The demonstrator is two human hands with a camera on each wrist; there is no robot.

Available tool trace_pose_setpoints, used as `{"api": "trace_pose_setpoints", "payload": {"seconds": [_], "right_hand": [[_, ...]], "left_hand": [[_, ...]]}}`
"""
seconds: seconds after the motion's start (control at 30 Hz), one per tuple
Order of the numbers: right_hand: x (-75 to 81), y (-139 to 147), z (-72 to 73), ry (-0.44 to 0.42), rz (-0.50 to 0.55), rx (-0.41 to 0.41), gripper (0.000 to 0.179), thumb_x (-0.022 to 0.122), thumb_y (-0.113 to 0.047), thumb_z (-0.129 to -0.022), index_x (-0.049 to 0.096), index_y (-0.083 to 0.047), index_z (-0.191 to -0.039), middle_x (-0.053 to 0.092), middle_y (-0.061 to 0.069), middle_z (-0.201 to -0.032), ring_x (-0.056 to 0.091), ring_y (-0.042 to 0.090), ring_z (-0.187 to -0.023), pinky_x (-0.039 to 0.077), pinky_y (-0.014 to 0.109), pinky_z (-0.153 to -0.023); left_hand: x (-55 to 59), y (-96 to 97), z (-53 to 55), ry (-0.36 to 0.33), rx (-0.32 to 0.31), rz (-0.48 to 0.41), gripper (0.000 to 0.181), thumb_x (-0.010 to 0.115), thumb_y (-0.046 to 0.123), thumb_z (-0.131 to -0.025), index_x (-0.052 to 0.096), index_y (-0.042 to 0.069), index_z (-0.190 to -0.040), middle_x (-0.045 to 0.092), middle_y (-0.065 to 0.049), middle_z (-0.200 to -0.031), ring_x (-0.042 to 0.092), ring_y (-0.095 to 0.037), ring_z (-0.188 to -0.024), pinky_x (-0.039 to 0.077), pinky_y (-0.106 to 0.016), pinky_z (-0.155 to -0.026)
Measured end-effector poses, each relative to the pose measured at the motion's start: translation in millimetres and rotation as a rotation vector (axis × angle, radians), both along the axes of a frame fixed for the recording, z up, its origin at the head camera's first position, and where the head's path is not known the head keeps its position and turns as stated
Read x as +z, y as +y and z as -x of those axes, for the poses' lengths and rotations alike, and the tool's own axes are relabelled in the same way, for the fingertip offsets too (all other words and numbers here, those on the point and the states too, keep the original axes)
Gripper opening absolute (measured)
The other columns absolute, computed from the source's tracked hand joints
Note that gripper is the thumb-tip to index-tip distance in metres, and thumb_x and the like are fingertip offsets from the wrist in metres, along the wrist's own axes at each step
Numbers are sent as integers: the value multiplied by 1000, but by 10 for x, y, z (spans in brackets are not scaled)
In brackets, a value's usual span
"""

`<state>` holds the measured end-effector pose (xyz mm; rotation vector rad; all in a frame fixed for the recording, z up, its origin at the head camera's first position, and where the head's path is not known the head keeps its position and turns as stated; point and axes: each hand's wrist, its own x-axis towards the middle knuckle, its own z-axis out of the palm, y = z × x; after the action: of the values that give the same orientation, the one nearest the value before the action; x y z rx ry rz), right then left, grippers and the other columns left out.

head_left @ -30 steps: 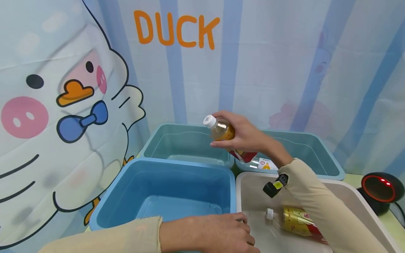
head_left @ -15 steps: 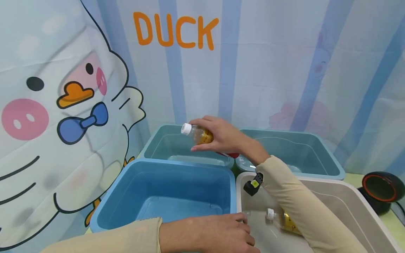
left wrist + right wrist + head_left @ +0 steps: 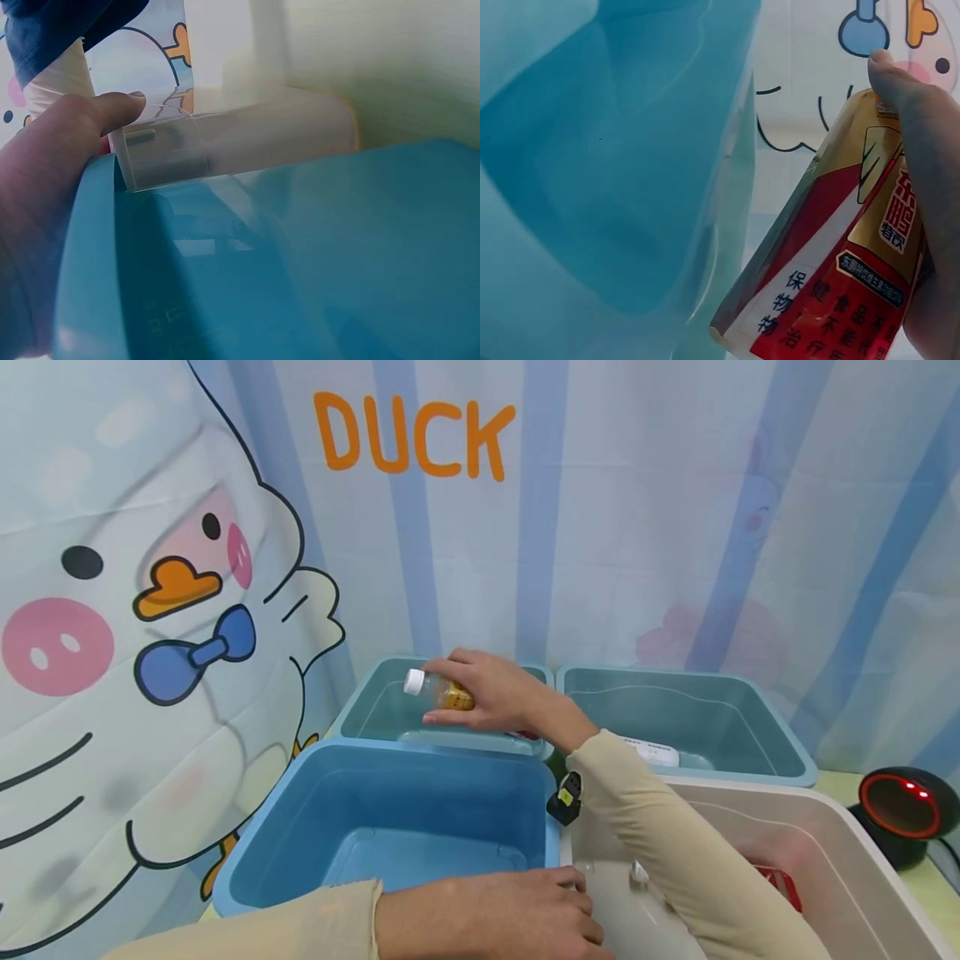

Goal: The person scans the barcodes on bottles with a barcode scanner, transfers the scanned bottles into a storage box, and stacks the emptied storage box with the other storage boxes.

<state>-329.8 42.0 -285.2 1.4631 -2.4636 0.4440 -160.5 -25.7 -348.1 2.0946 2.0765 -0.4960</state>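
A plastic drink bottle (image 3: 455,696) with a white cap and a gold and red label is gripped in my right hand (image 3: 504,695). It tilts, cap to the left, above the back-left teal bin (image 3: 375,693). The right wrist view shows the red lower label of that bottle (image 3: 832,255), with the thumb along its side. My left hand (image 3: 498,917) rests at the shared edge of the blue bin (image 3: 375,748) and the beige bin (image 3: 802,806), its fingers loosely bent. A second bottle (image 3: 780,887) lies in the beige bin, mostly hidden by my right forearm.
Behind the beige bin stands another teal bin (image 3: 690,675) with a white-labelled item (image 3: 654,752) in it. A black round device (image 3: 903,810) with a red ring is at the right edge. A printed duck curtain (image 3: 480,543) hangs behind.
My right hand has carried the bottle left and slightly down, from between the two back bins to over the back-left one. My left hand has stayed in place.
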Motion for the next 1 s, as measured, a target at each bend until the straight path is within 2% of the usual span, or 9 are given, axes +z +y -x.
{"api": "trace_pose_setpoints", "payload": {"seconds": [0.13,0.33,0.73,1.0], "right_hand": [[-60,-26,36,16,-19,-23,66,66,-54,-99,52,-18,-152,60,5,-122,55,11,-84,49,26,-67],[-109,-62,80,23,-29,-34,66,65,-55,-99,51,-19,-152,60,5,-125,56,12,-88,50,28,-71],[-128,-76,133,-45,-47,-61,71,69,-55,-97,49,-17,-154,58,8,-127,57,15,-92,52,30,-74],[-145,-33,151,-84,-52,-69,75,71,-55,-95,48,-16,-154,58,8,-124,57,16,-94,52,32,-76]], "left_hand": [[-6,-4,-14,14,-11,-7,35,50,40,-111,63,31,-142,65,18,-130,56,2,-118,26,-21,-114],[-4,-7,-4,-37,13,-6,36,51,41,-110,62,31,-143,65,18,-130,55,2,-118,26,-20,-114],[6,-5,-3,-56,32,-15,37,50,41,-111,61,31,-145,65,19,-129,54,3,-118,25,-19,-114],[-1,-14,-3,-50,19,-22,37,50,40,-111,60,30,-145,65,17,-130,55,2,-118,26,-20,-114]]}}
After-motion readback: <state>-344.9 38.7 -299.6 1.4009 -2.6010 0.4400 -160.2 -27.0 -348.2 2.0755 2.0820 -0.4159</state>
